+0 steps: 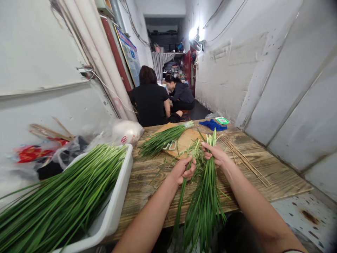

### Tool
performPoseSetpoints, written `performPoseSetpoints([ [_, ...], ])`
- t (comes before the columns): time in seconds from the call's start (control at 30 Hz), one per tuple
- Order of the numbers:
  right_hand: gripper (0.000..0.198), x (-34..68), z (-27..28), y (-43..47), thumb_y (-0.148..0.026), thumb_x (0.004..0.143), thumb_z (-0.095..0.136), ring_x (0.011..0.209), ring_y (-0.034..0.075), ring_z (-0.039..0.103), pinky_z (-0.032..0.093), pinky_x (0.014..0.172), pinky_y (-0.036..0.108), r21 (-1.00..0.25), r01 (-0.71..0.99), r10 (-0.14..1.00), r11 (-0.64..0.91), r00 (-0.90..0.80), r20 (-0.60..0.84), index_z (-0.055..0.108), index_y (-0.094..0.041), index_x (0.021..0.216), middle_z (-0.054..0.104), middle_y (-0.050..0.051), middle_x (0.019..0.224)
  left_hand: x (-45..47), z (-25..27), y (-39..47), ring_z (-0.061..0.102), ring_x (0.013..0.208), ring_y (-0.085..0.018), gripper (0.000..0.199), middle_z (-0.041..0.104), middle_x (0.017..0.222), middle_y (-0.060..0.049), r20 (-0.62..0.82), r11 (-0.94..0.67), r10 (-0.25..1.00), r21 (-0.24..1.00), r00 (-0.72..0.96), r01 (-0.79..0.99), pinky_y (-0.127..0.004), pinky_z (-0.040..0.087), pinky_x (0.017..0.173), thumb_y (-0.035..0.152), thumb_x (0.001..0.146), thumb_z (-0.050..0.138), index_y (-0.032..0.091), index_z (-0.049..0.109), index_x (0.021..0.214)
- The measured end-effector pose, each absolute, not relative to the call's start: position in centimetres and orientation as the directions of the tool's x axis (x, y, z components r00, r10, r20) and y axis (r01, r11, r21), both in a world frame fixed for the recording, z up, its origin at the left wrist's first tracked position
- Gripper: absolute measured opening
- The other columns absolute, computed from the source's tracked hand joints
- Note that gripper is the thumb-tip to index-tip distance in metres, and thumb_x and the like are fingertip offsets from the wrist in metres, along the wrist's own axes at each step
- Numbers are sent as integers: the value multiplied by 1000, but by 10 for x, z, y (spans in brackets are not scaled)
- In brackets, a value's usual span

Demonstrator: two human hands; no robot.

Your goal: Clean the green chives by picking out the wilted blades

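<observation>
My right hand (214,154) is closed around the pale stem ends of a bunch of garlic chives (206,200), whose green leaves hang down over the table's front edge. Just left of it, my left hand (183,171) pinches a few chive strands (181,200), their leaves also trailing downward. Loose chive trimmings (197,153) lie beneath and between both hands. Beyond them, a tied bundle of chives (163,139) rests on a wooden cutting board (193,135). White loop handles, apparently scissors (172,144), show beside that bundle; their blades are hidden.
A white plastic tub (125,182) at left holds many chives (71,193). Thin wooden sticks (246,161) lie on the wooden table (147,175) at right. A blue cloth (213,124) and a QR-code card (222,120) lie near the far edge. Two people (151,98) sit beyond.
</observation>
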State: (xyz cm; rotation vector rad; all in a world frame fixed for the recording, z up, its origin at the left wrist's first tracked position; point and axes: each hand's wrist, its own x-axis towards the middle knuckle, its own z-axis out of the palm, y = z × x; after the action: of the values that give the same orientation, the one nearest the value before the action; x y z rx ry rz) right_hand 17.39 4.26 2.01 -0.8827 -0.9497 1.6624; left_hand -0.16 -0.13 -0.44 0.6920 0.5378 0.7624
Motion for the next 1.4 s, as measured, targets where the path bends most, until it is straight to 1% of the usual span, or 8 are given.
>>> performPoseSetpoints([
  [0.17,35,169,21,37,-25,58,84,32,2,28,28,30,16,-920,-315,935,-234,-332,-125,50,-17,59,38,-10,40,5,-5,-6,26,26,-2,36,54,47,2,-218,428,813,852,540,-302,-14,14,29,48,81,57,12,56,76],
  [0.43,35,194,21,62,-30,71,77,31,-1,22,27,28,12,-775,-580,966,-250,-197,-165,47,-17,60,41,-9,46,7,-6,-6,26,27,-1,38,53,47,4,-211,403,846,854,489,-329,-15,13,30,49,77,62,12,55,75],
  [0.53,40,190,19,61,-37,74,74,30,-1,23,27,28,12,-737,-541,910,-405,-319,-266,44,-17,56,41,-8,46,6,-6,-4,26,27,-1,37,53,47,3,-215,410,848,845,485,-343,-16,12,30,48,80,59,12,55,76],
  [0.7,19,173,14,48,-19,69,77,34,-2,29,28,31,10,-758,-482,868,-439,-446,-219,59,-13,73,58,-4,62,6,-7,-3,30,28,-2,41,55,52,2,-194,364,874,868,445,-337,-16,11,31,52,79,58,12,57,83],
  [0.83,26,166,9,41,-28,66,80,34,3,33,31,33,13,-805,-365,818,-468,-524,-238,63,-13,79,40,-10,41,8,-7,-5,32,29,-2,45,56,54,1,-157,300,889,909,430,-289,-17,12,32,55,76,60,11,58,84],
  [0.93,30,164,8,41,-35,66,79,33,5,35,30,33,15,-839,-345,853,-420,-466,-235,64,-13,80,34,-11,36,10,-7,-7,32,30,-3,44,55,53,2,-153,290,886,919,439,-265,-17,12,32,55,75,60,12,57,83],
  [1.23,26,182,12,57,-36,69,78,37,7,44,37,35,18,-825,-503,964,-259,-186,-189,59,-18,76,50,-6,48,9,-13,-7,35,34,-4,43,50,57,5,-156,246,879,958,451,-149,-18,16,34,53,80,53,13,58,95],
  [1.4,31,202,20,67,-39,74,74,44,10,50,48,43,25,-735,-664,991,-136,-84,-107,50,-21,67,55,-4,56,7,-23,3,41,40,-9,32,44,54,5,-101,81,977,990,186,115,-21,27,41,41,87,43,14,61,90],
])
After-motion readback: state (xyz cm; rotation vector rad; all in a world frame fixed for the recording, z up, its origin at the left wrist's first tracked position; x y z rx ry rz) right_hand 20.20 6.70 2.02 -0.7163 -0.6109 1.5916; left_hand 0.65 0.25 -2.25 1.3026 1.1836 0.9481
